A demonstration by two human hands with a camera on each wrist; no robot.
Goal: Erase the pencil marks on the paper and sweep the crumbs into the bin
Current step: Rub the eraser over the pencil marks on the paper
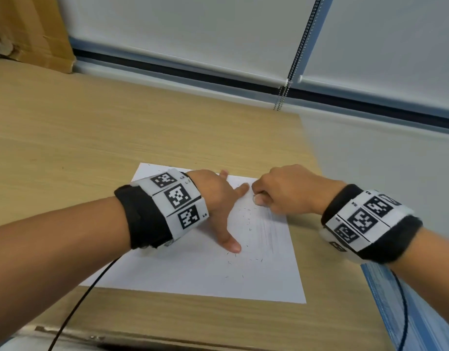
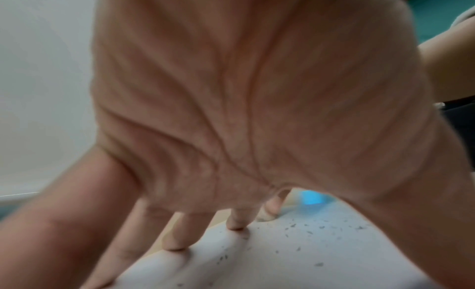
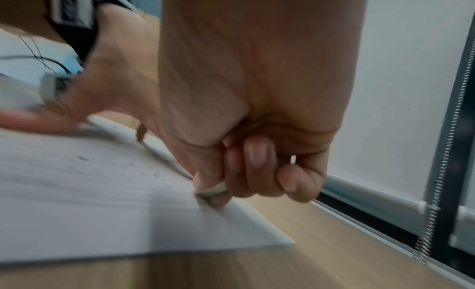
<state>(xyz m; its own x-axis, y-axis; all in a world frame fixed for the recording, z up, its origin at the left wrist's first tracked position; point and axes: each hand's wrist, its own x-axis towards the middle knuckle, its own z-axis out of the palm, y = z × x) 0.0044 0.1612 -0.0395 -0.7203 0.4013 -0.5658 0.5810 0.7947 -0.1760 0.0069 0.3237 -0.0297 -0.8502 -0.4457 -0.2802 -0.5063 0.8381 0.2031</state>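
A white sheet of paper [image 1: 193, 269] lies on the wooden desk [image 1: 91, 127]. Faint pencil strokes [image 1: 266, 229] run down its right part, and dark eraser crumbs [image 1: 246, 219] are scattered around them. My left hand [image 1: 218, 196] is spread flat, with fingertips [image 2: 235, 225] and thumb pressing the paper down. My right hand [image 1: 281, 191] is curled near the sheet's far right edge and pinches a small white eraser [image 3: 212, 188] against the paper. Most of the eraser is hidden by the fingers. In the left wrist view crumbs [image 2: 308, 232] dot the paper [image 2: 270, 269].
A cardboard box [image 1: 28, 31] stands at the desk's far left corner. White roller blinds with a bead chain [image 1: 294, 62] hang behind the desk. The desk's right edge [image 1: 327, 178] drops off just beyond my right hand. A black cable [image 1: 74, 312] trails from my left wrist.
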